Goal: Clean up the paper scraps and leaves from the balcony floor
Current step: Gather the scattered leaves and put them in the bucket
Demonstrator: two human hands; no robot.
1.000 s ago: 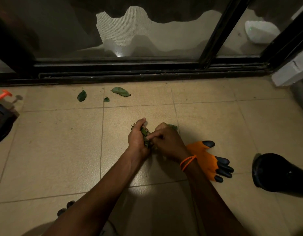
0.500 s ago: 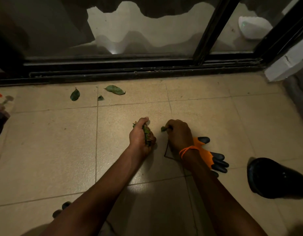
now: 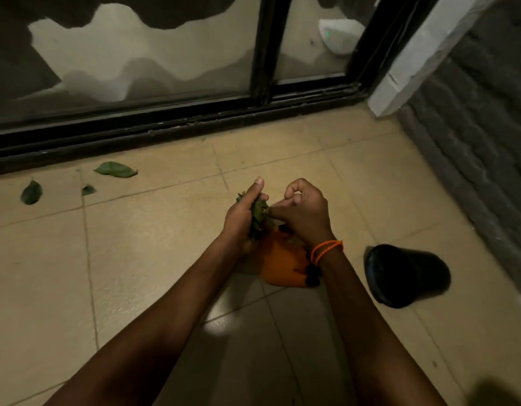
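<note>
At the far left of my view a leaf (image 3: pixel 31 192) lies flat on the floor (image 3: pixel 153 244), with a small scrap of leaf (image 3: pixel 88 190) just to its right and a larger leaf (image 3: pixel 115 169) beyond that, close to the black door track (image 3: pixel 165 124). All three sit apart from each other on the beige tiles.

Moving toward the middle, my left hand (image 3: pixel 244 218) is clenched around a bunch of leaves (image 3: pixel 256 213), thumb pointing up, the green sticking out above and below the fist. My right hand (image 3: pixel 303 212) is touching that bunch from the right, fingers curled and fingertips pressed in at the leaves; I cannot tell whether it pinches a piece of its own. An orange band (image 3: pixel 326 249) circles the right wrist.

Under both wrists an orange glove (image 3: pixel 279 265) with black fingertips lies on the floor, partly hidden by my arms.

To the right a black pot (image 3: pixel 405 275) lies on its side, mouth facing left, near the grey wall (image 3: pixel 475 159). Behind the glass, a white object (image 3: pixel 339 35) shows at top right.
</note>
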